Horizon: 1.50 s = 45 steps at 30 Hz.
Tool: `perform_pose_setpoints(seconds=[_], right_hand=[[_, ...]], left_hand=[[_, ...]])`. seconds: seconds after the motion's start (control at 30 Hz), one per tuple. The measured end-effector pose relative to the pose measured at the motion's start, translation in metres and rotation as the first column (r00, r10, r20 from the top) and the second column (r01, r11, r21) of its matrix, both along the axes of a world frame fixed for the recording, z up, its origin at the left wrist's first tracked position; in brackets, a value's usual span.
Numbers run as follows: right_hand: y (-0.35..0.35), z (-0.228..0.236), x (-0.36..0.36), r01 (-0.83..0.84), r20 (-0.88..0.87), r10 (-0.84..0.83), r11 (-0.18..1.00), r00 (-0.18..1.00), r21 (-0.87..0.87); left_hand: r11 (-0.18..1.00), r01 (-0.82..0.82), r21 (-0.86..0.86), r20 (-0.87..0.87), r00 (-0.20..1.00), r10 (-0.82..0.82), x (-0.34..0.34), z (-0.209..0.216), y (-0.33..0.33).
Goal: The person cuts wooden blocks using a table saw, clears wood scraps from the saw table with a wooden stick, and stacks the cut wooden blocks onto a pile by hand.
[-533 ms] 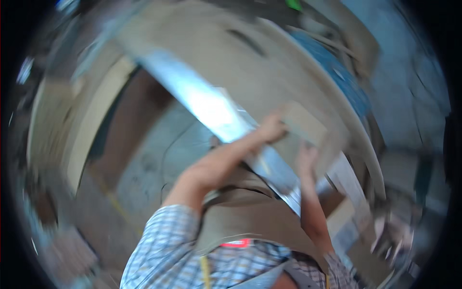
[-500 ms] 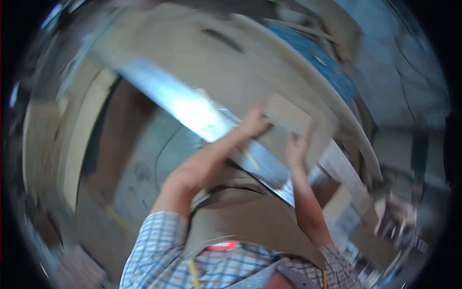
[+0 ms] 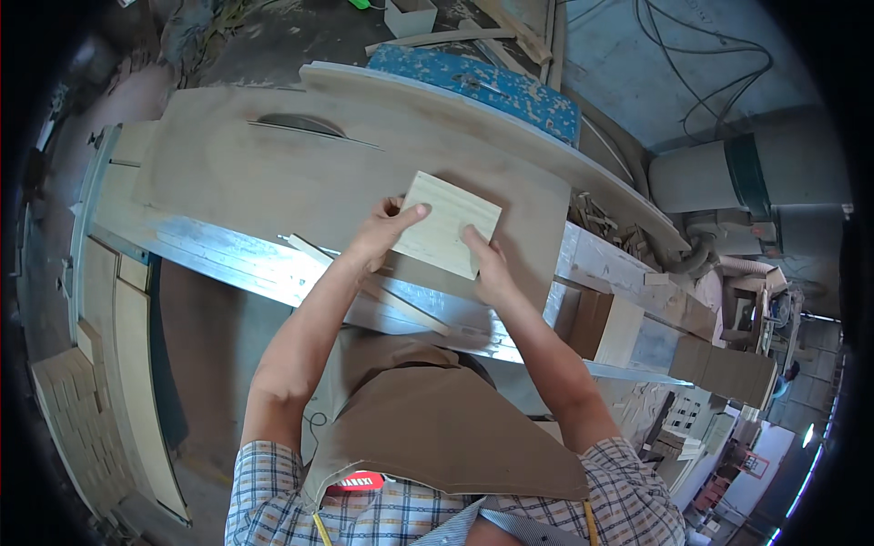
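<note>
A flat, pale rectangular wooden board (image 3: 446, 223) is held between my two hands, tilted above the brown table top (image 3: 218, 173). My left hand (image 3: 378, 232) grips its left edge, thumb on the upper face and fingers behind. On its lower right side, my right hand (image 3: 487, 264) clasps the board with the thumb on top. Beneath my left forearm, a thin wooden strip (image 3: 410, 309) lies aslant over the metal rail (image 3: 237, 264) at the table's near edge. Farther left, a dark circular saw blade (image 3: 300, 125) rises through a slot in the top.
A long wooden fence (image 3: 437, 100) runs along the far side, with a worn blue panel (image 3: 482, 86) behind it. Wood offcuts (image 3: 596, 223) lie at the right. Stacked wooden pieces (image 3: 68, 400) stand at far left; a grey cylindrical duct (image 3: 692, 177) is at the right.
My view has turned, so the table lies more level across it. The board, still in both hands, now appears farther left, and the picture is sharper.
</note>
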State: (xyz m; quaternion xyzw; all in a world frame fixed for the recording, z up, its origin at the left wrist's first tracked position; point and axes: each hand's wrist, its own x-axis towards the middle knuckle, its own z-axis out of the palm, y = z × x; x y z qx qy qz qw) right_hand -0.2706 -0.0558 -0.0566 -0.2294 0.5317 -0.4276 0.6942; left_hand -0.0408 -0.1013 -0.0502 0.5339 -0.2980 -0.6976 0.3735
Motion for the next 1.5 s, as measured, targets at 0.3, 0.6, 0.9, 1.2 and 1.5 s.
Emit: perform_pose_setpoints(seconds=[0.3,0.6,0.9,1.2,1.5], right_hand=[[-0.116,-0.013,0.057,0.139,-0.048,-0.138,0.990,0.989,0.037],[-0.167,-0.007,0.062,-0.138,-0.668,0.256,0.964,0.698,0.225],[-0.180,-0.021,0.077,-0.136,-0.742,0.052,0.989,0.669,-0.053],[-0.197,-0.019,0.068,-0.119,-0.821,0.077,0.993,0.566,0.011],[-0.176,0.001,0.009,-0.679,-0.971,-0.061,0.704,0.233,-0.207]], left_hand=[[0.976,-0.165,0.145,0.077,0.985,0.155,0.017,-0.008,-0.007],[0.978,-0.012,0.208,0.035,0.999,0.005,0.004,-0.024,-0.078],[0.988,-0.067,0.136,0.411,0.911,0.005,-0.013,-0.053,-0.114],[0.935,-0.229,0.270,0.218,0.961,0.172,-0.031,-0.028,-0.132],[0.913,-0.395,0.106,0.264,0.896,0.357,-0.033,-0.027,-0.112]])
